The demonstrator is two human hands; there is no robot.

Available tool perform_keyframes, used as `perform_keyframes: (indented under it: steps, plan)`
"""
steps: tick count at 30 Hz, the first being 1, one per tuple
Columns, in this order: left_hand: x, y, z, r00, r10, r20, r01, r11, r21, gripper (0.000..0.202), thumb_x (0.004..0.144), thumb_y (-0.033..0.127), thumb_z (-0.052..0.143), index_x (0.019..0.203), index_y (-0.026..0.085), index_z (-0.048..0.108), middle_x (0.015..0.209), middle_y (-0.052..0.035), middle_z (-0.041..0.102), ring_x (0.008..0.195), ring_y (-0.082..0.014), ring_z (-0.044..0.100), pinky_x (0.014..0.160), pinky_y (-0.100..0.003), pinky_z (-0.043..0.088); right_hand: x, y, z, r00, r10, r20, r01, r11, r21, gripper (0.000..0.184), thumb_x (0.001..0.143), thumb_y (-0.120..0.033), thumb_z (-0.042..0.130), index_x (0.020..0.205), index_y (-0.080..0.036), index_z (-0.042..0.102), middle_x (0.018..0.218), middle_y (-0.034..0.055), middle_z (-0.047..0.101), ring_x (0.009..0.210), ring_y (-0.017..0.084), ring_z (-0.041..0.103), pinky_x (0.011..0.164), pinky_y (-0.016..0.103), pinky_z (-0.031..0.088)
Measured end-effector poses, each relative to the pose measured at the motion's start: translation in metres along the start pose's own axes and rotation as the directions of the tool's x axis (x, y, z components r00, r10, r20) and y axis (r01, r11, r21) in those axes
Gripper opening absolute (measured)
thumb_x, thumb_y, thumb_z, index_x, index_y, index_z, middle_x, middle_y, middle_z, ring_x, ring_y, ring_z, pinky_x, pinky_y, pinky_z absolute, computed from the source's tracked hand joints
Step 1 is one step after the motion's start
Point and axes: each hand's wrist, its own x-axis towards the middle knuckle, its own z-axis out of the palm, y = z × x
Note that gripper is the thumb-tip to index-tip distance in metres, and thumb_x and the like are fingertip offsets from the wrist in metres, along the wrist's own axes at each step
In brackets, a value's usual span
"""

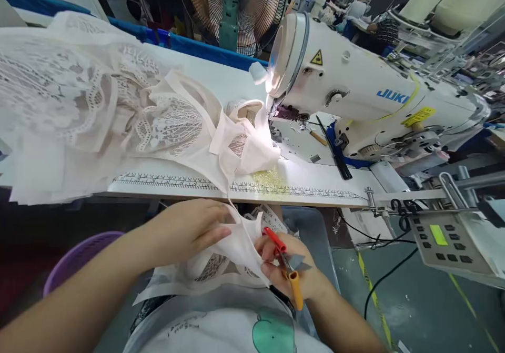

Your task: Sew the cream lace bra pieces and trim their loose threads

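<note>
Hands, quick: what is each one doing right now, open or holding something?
Left hand: closed, pinching the pale fabric at the lap.
Right hand: closed around the small scissors, fingertips against the same fabric.

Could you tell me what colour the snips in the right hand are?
Snips: red and orange; head view.
</note>
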Motion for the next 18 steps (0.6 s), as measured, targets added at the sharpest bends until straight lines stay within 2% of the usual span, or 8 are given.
perform_keyframes:
  steps: [2,5,7,9,12,15,16,18]
  plan:
    - [0.001,-0.007,0.02,0.997,0.065,-0.029,-0.069,0.983,-0.172,0.034,0.088,0.042,0.04,0.105,0.02,0.06,0.111,-0.0082,0.064,0.103,-0.0218,0.058,0.086,-0.03,0.046,-0.001,0.0,0.0,1.0,-0.009,-0.002,0.01,1.0,0.019,0.009,0.074,-0.027,0.055,0.075,-0.023,0.046,0.07,0.0022,0.056,0.062,0.017,0.055,0.056,0.029,0.045]
    - [0.007,-0.016,0.037,0.988,0.14,-0.062,-0.153,0.908,-0.391,0.031,0.087,0.041,0.042,0.102,0.018,0.058,0.121,-0.0122,0.058,0.116,-0.0241,0.05,0.095,-0.034,0.042,0.0,0.0,0.004,0.999,-0.032,0.009,0.031,0.999,0.039,0.014,0.076,-0.034,0.054,0.072,-0.024,0.046,0.064,0.0021,0.054,0.057,0.017,0.052,0.055,0.031,0.043]
    - [0.009,-0.017,0.042,0.982,0.186,-0.033,-0.177,0.849,-0.498,0.029,0.086,0.041,0.044,0.096,0.019,0.059,0.113,-0.0111,0.062,0.107,-0.023,0.055,0.091,-0.033,0.044,0.0,0.001,0.007,1.0,-0.027,0.013,0.026,0.997,0.07,0.019,0.075,-0.04,0.055,0.071,-0.024,0.045,0.062,0.0017,0.052,0.055,0.017,0.051,0.054,0.032,0.043]
    - [0.009,-0.016,0.045,0.976,0.217,0.005,-0.176,0.806,-0.566,0.029,0.085,0.043,0.046,0.089,0.018,0.059,0.096,-0.0081,0.065,0.088,-0.0195,0.059,0.08,-0.029,0.046,-0.001,0.001,0.007,0.999,-0.002,0.033,-0.001,0.994,0.105,0.022,0.075,-0.043,0.055,0.07,-0.025,0.044,0.06,0.0007,0.051,0.054,0.017,0.05,0.053,0.031,0.043]
    - [0.006,-0.014,0.051,0.982,0.187,0.001,-0.148,0.783,-0.604,0.031,0.086,0.042,0.043,0.077,0.016,0.057,0.079,-0.0043,0.062,0.069,-0.0143,0.054,0.065,-0.023,0.043,0.0,0.001,-0.006,0.985,0.047,0.168,-0.071,0.987,0.143,0.023,0.077,-0.046,0.055,0.075,-0.026,0.046,0.065,0.0013,0.053,0.063,0.018,0.054,0.06,0.032,0.046]
    - [0.0,-0.014,0.056,0.994,0.111,-0.021,-0.1,0.779,-0.619,0.03,0.087,0.037,0.039,0.076,0.015,0.057,0.073,-0.0016,0.058,0.066,-0.0122,0.051,0.06,-0.021,0.039,0.008,-0.002,-0.033,0.916,0.105,0.386,-0.12,0.993,0.015,0.04,0.077,-0.061,0.053,0.089,-0.023,0.053,0.078,0.0052,0.058,0.077,0.021,0.057,0.074,0.037,0.047]
    - [-0.002,-0.015,0.057,0.996,0.085,-0.018,-0.078,0.784,-0.615,0.03,0.088,0.036,0.038,0.076,0.015,0.057,0.071,-0.0004,0.056,0.064,-0.0116,0.05,0.059,-0.02,0.038,0.013,-0.004,-0.043,0.882,0.149,0.447,-0.126,0.989,-0.081,0.047,0.076,-0.065,0.05,0.092,-0.021,0.054,0.08,0.0059,0.058,0.077,0.021,0.056,0.074,0.036,0.046]
    - [-0.006,-0.017,0.059,0.999,0.034,-0.001,-0.028,0.804,-0.594,0.033,0.089,0.036,0.036,0.073,0.016,0.057,0.064,0.0018,0.051,0.06,-0.0106,0.047,0.057,-0.019,0.035,0.026,-0.008,-0.061,0.792,0.284,0.541,-0.146,0.948,-0.284,0.054,0.077,-0.07,0.043,0.093,-0.02,0.055,0.076,0.0037,0.055,0.066,0.017,0.051,0.061,0.029,0.044]
